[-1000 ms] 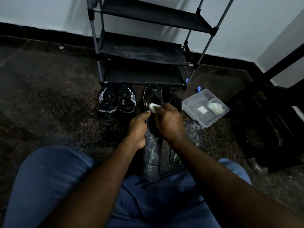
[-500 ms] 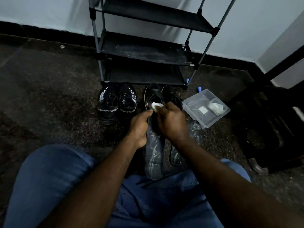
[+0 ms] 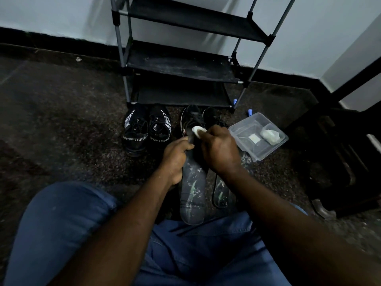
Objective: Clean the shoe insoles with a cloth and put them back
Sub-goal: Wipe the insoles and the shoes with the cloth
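A long dark insole [image 3: 192, 195] with pale streaks stands tilted between my knees. My left hand [image 3: 175, 159] grips its upper left edge. My right hand [image 3: 219, 150] pinches a small white cloth [image 3: 198, 131] against the insole's top end. A second insole [image 3: 221, 191] lies on the floor just to the right, partly under my right forearm. Behind my hands stands a pair of plain black shoes [image 3: 198, 118], partly hidden by my hands.
A black pair marked SPORT [image 3: 146, 131] sits to the left of the plain pair. A clear plastic tub [image 3: 257, 137] holding white scraps is at the right. A black shoe rack [image 3: 181, 65] stands against the wall; dark furniture [image 3: 338, 162] fills the right.
My hands and the cloth stay at the insole's top end, with only a slight shift; the cloth has rubbed a little across the tip.
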### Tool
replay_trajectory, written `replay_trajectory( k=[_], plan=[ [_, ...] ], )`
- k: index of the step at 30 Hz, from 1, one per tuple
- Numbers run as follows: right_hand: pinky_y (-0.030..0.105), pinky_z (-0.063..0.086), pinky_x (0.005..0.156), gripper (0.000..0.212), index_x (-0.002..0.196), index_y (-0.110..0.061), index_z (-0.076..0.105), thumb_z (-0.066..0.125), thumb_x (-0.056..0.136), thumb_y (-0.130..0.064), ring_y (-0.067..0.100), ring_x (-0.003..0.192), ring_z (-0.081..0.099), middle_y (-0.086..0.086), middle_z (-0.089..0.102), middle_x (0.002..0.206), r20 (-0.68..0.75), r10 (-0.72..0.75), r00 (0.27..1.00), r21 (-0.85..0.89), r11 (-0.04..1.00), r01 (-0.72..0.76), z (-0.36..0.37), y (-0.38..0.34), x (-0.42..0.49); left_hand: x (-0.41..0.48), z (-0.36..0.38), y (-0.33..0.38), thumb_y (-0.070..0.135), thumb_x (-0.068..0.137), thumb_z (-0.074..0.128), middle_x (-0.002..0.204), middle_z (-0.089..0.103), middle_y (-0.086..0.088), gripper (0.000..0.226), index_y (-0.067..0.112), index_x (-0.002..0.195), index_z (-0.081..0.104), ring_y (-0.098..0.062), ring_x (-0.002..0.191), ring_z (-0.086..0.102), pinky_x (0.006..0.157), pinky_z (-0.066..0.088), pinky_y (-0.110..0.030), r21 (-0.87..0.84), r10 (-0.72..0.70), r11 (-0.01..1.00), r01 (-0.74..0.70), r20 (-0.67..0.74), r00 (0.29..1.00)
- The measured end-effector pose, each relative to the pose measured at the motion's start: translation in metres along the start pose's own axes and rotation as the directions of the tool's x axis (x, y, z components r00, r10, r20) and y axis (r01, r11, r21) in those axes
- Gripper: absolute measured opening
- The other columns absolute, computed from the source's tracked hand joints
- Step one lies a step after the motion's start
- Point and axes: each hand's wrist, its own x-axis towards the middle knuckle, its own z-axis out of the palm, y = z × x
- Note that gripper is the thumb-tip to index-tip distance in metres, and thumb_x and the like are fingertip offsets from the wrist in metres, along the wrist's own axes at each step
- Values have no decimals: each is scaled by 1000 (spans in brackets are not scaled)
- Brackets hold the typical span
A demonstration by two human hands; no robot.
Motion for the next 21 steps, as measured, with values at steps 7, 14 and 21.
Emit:
replay_trajectory(
  k=[7, 14, 21],
  plan=[
    [42, 50, 67, 36, 117, -13, 74, 54, 93, -30, 30, 82, 54, 9, 62, 91, 16, -21, 1000, -110, 994, 22, 3, 0, -2, -2, 0, 0, -3, 91, 45, 114, 70, -27, 38, -3, 122, 67, -33, 95, 66, 80, 53, -36, 18, 2, 1000, -2, -18, 1000],
    [42, 47, 73, 44, 119, -18, 73, 50, 90, -42, 32, 89, 55, 8, 62, 96, 76, -2, 997, -190, 982, 17, 0, -5, -3, -2, -2, -2, -3, 90, 44, 95, 72, -17, 35, 1, 112, 71, -26, 81, 67, 70, 54, -32, -11, 7, 1000, -7, -27, 1000],
    [43, 46, 78, 51, 126, -26, 71, 38, 91, -44, 31, 94, 55, 6, 64, 101, 133, 123, 983, -201, 975, -95, -4, 0, -7, 0, -2, -2, -2, 91, 43, 92, 75, -14, 38, 2, 117, 71, -22, 75, 70, 65, 56, -30, -47, 4, 999, -6, -45, 999]
  ],
)
